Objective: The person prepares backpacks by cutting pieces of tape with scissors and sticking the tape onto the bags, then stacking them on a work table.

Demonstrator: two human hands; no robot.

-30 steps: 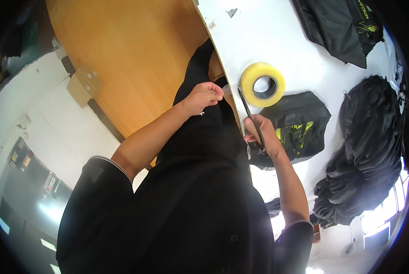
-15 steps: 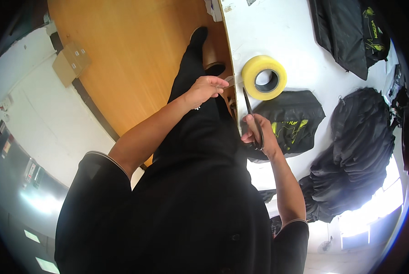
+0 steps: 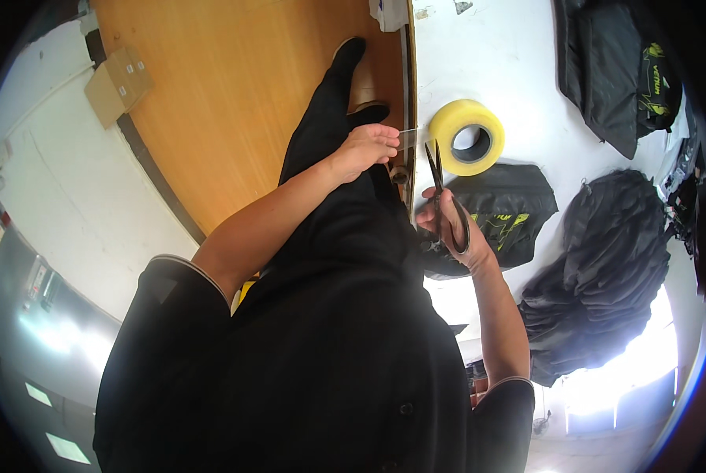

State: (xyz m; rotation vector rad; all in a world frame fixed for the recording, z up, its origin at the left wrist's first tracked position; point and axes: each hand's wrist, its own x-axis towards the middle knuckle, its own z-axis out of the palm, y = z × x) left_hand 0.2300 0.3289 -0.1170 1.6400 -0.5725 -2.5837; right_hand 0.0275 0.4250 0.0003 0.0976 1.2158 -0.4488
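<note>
My left hand (image 3: 366,151) pinches the loose end of a clear tape strip (image 3: 410,139), which stretches over the table edge from a big yellowish tape roll (image 3: 446,126). The roll lies flat on the white table, its grey core facing up. In my right hand (image 3: 454,223) is a pair of dark scissors (image 3: 436,175), blades parted and pointing away from me, close to the strip beside the roll. Under that hand lies a black fabric piece (image 3: 514,193) with a yellow-green print. Whether the blades touch the tape I cannot tell.
A long heap of bunched black fabric (image 3: 605,252) covers the table's right side. Another black printed piece (image 3: 609,71) lies at the far right. The white table (image 3: 479,55) ends at a straight edge left of the roll. A cardboard box (image 3: 119,87) stands far left by the wall.
The scissors' blades have spread apart and now stand nearer the tape strip. My left hand still holds the strip's end. The view has shifted slightly, so the table appears further right.
</note>
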